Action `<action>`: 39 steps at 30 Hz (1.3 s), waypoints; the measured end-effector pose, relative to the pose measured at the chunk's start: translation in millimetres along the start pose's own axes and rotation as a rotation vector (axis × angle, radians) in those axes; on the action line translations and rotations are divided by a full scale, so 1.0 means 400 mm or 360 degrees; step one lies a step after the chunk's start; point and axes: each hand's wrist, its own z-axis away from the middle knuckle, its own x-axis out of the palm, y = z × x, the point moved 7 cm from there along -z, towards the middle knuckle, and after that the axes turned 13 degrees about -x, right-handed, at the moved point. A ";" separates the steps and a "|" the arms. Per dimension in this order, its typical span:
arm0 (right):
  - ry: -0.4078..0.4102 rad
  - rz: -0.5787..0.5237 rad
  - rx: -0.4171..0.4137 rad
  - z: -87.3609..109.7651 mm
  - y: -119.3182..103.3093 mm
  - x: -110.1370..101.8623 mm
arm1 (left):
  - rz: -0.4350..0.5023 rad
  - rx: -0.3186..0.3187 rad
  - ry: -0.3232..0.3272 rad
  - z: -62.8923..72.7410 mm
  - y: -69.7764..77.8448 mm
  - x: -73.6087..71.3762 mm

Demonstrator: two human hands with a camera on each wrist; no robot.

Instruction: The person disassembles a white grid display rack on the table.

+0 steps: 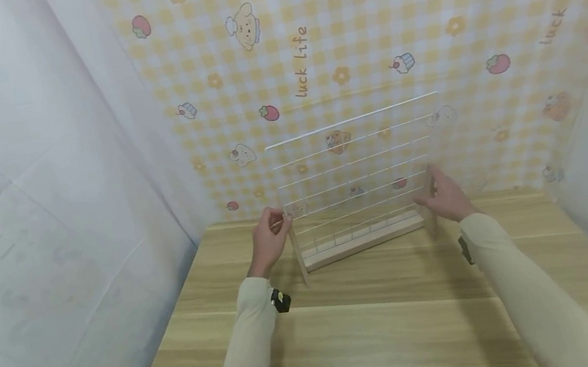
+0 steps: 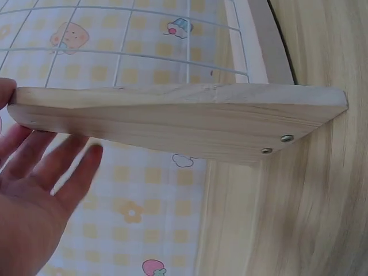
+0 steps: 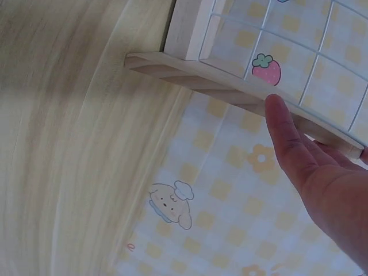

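A wooden-framed rack with a white wire grid stands on the table, its pale bottom rail point(image 1: 366, 244) joining two side boards. My left hand point(image 1: 268, 239) holds the upper end of the left side board point(image 2: 172, 123), thumb on one face and fingers behind the other. Two screw heads point(image 2: 287, 138) show near that board's lower end. On the opposite side my right hand point(image 1: 446, 196) grips the upper part of the right side board point(image 3: 224, 92), with one finger lying along its edge. The white top bar point(image 1: 350, 121) of the grid rises above both hands.
The wood-grain table point(image 1: 357, 343) spreads in front of the rack. Behind it hangs a yellow-checked cloth point(image 1: 360, 21) printed with cupcakes and strawberries. White sheets point(image 1: 35, 190) close off the left and right sides.
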 end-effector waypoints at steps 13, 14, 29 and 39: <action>-0.0176 -0.0006 -0.0027 -0.028 -0.008 0.016 | -0.0076 0.0041 -0.0112 0.062 0.000 -0.011; -0.0188 0.0006 -0.0037 -0.028 -0.009 0.018 | -0.0041 0.0047 -0.0114 0.070 -0.004 -0.008; -0.0400 0.0136 0.0031 -0.059 -0.015 0.049 | 0.0232 0.0067 0.0002 0.154 -0.028 0.020; -0.0268 0.0023 -0.0012 -0.081 -0.029 0.082 | 0.0186 0.0124 0.0061 0.178 -0.019 0.015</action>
